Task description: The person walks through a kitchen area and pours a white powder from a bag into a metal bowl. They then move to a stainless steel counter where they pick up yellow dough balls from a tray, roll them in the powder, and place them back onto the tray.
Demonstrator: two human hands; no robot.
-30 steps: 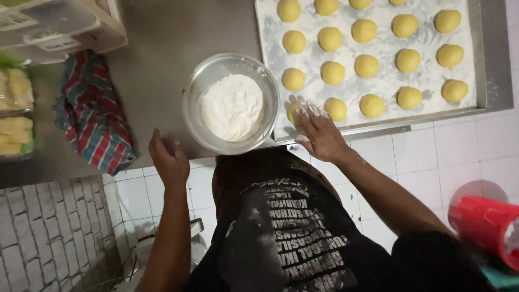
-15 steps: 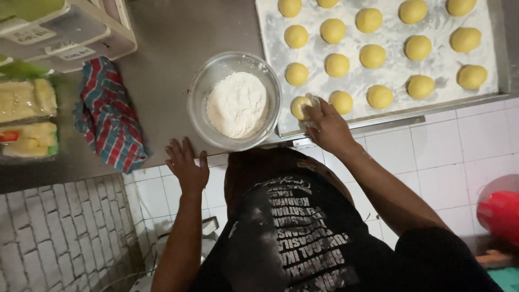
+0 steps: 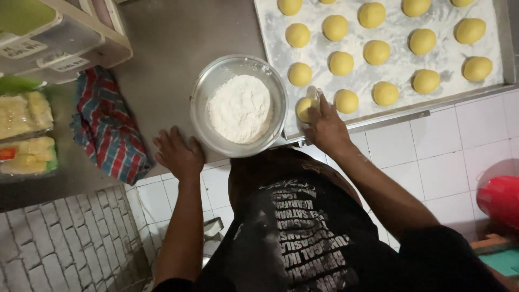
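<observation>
The yellow dough ball (image 3: 304, 108) sits at the near left corner of the floured baking tray (image 3: 432, 59), and your right hand (image 3: 324, 127) is curled over it, fingers gripping it from above. Just beside it lie the other dough balls (image 3: 346, 100), spaced in rows across the white dusting of the tray. To the left of the tray, touching its edge, stands a metal bowl (image 3: 203, 92) holding a heap of flour (image 3: 240, 108). Your left hand (image 3: 178, 154) rests flat and relaxed on the grey counter (image 3: 178, 38) at its near edge, fingers spread, holding nothing, just beside the bowl's rim. Further left lies a crumpled striped cloth (image 3: 108, 130) in red, blue and white. Beyond it, at the far left, sit clear plastic packs (image 3: 24, 135) of pale yellow food.
</observation>
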